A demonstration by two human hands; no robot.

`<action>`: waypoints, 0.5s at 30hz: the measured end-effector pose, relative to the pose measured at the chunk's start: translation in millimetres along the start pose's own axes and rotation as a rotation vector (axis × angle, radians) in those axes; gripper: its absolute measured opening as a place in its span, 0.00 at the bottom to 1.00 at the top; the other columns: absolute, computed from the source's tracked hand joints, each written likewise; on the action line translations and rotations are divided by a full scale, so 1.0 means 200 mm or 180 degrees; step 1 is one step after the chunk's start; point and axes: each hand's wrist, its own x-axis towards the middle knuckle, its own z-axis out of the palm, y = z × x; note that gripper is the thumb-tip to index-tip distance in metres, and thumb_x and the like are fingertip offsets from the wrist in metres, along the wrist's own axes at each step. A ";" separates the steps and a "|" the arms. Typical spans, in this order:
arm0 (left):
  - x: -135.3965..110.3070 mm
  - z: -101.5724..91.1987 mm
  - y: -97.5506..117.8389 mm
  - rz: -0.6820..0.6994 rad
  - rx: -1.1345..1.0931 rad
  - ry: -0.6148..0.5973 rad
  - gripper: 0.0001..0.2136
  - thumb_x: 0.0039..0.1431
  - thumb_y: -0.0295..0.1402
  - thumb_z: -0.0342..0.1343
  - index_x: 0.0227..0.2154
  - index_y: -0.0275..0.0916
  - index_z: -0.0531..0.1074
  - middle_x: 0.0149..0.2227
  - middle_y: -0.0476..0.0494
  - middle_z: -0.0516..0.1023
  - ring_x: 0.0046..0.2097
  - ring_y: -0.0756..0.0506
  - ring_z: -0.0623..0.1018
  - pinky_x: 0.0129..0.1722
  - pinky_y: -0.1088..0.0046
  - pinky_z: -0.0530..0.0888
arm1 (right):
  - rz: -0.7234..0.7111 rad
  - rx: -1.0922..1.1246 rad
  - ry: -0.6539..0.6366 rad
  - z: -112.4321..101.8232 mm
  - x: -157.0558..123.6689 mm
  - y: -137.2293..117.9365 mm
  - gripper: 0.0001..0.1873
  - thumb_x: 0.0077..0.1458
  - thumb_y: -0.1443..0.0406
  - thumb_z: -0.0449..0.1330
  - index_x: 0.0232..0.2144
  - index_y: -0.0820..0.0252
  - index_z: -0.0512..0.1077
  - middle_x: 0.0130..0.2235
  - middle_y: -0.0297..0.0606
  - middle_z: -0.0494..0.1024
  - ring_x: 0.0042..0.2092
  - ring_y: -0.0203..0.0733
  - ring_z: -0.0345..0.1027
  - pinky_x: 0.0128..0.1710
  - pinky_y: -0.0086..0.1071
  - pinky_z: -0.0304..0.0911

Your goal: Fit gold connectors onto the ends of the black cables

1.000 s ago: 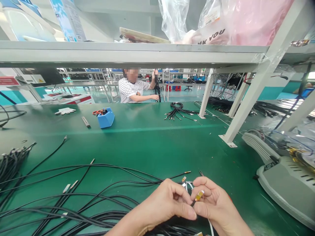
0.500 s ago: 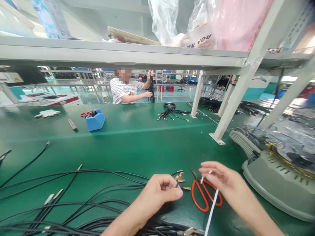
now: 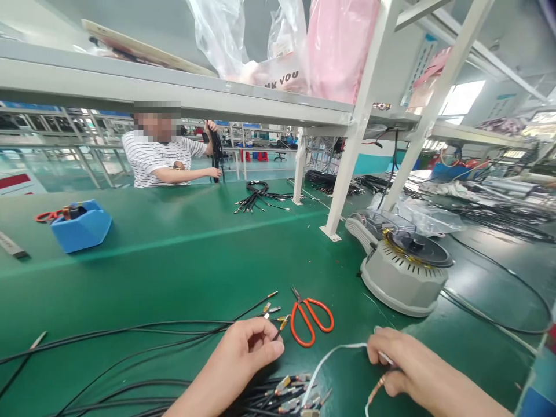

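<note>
On the smooth green table (image 3: 195,278), the right hand (image 3: 397,362) had moved away, fingers closed on a thin white cord (image 3: 347,346); so the left hand (image 3: 256,354) alone pinched the black gold-tipped cable (image 3: 283,324), near orange-handled metal scissors (image 3: 300,300).

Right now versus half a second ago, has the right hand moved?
Yes, rightward: the right hand, previously left of the grey machine, is now in front.

Pink bag (image 3: 341,49) on pale shelf (image 3: 130,84)

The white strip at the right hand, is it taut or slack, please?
Slack: the white strip bends in a loose curve from the right hand down toward the cable ends.
</note>
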 end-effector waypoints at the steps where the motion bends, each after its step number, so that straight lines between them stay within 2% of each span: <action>1: 0.00 0.01 0.00 -0.0006 0.0021 -0.0022 0.11 0.55 0.39 0.56 0.24 0.38 0.64 0.22 0.57 0.56 0.27 0.50 0.55 0.27 0.75 0.53 | 0.0035 -0.0093 -0.0004 0.03 -0.01 0.00 0.13 0.32 0.77 0.52 0.21 0.57 0.67 0.28 0.35 0.74 0.32 0.43 0.67 0.32 0.32 0.55; 4: 0.01 0.02 0.00 -0.0002 0.0083 -0.0036 0.11 0.54 0.40 0.56 0.24 0.38 0.65 0.22 0.56 0.56 0.27 0.50 0.56 0.27 0.75 0.53 | 0.0003 -0.0183 0.0011 0.00 -0.03 -0.04 0.10 0.37 0.77 0.52 0.15 0.58 0.62 0.23 0.34 0.74 0.28 0.41 0.64 0.28 0.32 0.51; 6: 0.01 0.02 -0.01 0.0008 0.0091 -0.0009 0.13 0.54 0.41 0.57 0.24 0.37 0.66 0.23 0.56 0.57 0.28 0.50 0.56 0.28 0.75 0.54 | 0.0013 0.0107 0.0103 -0.11 -0.03 -0.07 0.11 0.42 0.76 0.52 0.18 0.57 0.64 0.21 0.32 0.73 0.26 0.40 0.65 0.26 0.31 0.51; 8: 0.02 0.02 -0.02 0.0014 0.0084 0.0058 0.14 0.53 0.43 0.57 0.24 0.37 0.66 0.24 0.55 0.58 0.29 0.49 0.57 0.29 0.74 0.54 | 0.0069 0.1075 0.0241 -0.29 0.01 -0.08 0.10 0.52 0.73 0.52 0.23 0.56 0.67 0.18 0.30 0.73 0.24 0.38 0.67 0.25 0.29 0.55; 10: 0.03 0.01 -0.04 0.0032 0.0055 0.0107 0.15 0.52 0.44 0.57 0.24 0.37 0.65 0.24 0.54 0.58 0.29 0.49 0.57 0.29 0.74 0.55 | -0.0044 0.2126 0.0682 -0.51 0.08 -0.09 0.08 0.56 0.65 0.57 0.25 0.58 0.69 0.21 0.35 0.78 0.23 0.38 0.69 0.24 0.29 0.60; 11: 0.03 0.01 -0.05 0.0051 0.0036 0.0104 0.15 0.52 0.45 0.57 0.23 0.37 0.65 0.24 0.54 0.58 0.29 0.49 0.57 0.29 0.74 0.55 | -0.0022 0.2499 0.1150 -0.62 0.12 -0.10 0.09 0.55 0.63 0.60 0.24 0.59 0.70 0.23 0.38 0.80 0.23 0.37 0.69 0.26 0.30 0.63; 13: 0.04 0.02 -0.08 0.0086 -0.0026 0.0082 0.17 0.52 0.47 0.57 0.24 0.37 0.65 0.24 0.53 0.59 0.29 0.49 0.57 0.29 0.74 0.55 | 0.0011 0.2649 0.1699 -0.80 0.25 -0.11 0.07 0.55 0.65 0.61 0.26 0.58 0.70 0.27 0.39 0.81 0.28 0.39 0.74 0.31 0.32 0.69; 15: 0.05 0.02 -0.10 0.0092 -0.0078 0.0026 0.18 0.50 0.49 0.58 0.23 0.37 0.65 0.23 0.54 0.59 0.28 0.49 0.57 0.28 0.74 0.54 | 0.0083 0.2628 0.2112 -0.93 0.40 -0.11 0.02 0.56 0.69 0.61 0.32 0.59 0.71 0.29 0.35 0.80 0.32 0.38 0.76 0.34 0.31 0.70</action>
